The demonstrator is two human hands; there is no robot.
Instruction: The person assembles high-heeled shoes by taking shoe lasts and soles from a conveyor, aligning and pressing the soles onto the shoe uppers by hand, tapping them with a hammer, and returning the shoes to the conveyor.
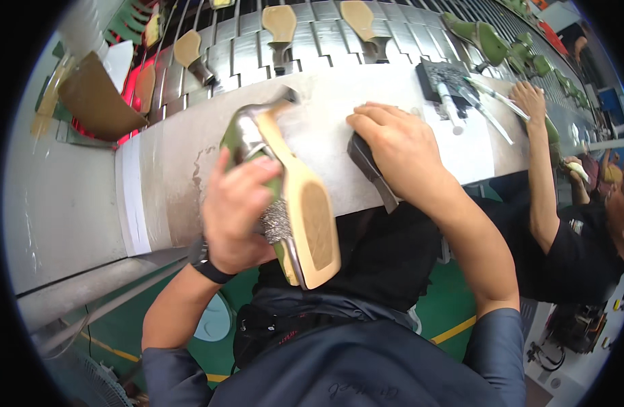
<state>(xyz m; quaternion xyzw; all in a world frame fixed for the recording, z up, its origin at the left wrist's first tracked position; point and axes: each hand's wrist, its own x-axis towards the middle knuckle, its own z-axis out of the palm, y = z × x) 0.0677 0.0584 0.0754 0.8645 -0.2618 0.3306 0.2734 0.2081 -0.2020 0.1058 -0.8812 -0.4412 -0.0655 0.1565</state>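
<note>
Head view: left hand (239, 214) grips green high-heeled shoe (295, 197), sole up; right hand (399, 150) clasps dark block (368, 169) beside it.

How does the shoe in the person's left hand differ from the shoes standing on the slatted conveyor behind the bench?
The held shoe is gripped in the left hand, lying lengthwise with its toe toward the person; the conveyor shoes stand loose on the slats, untouched. The held shoe shows a silver upper over a green last; on the conveyor shoes mainly soles and dark heels show. All have tan soles facing up.

glossy metallic shoe (247, 139), matt tan sole (312, 217)
</note>
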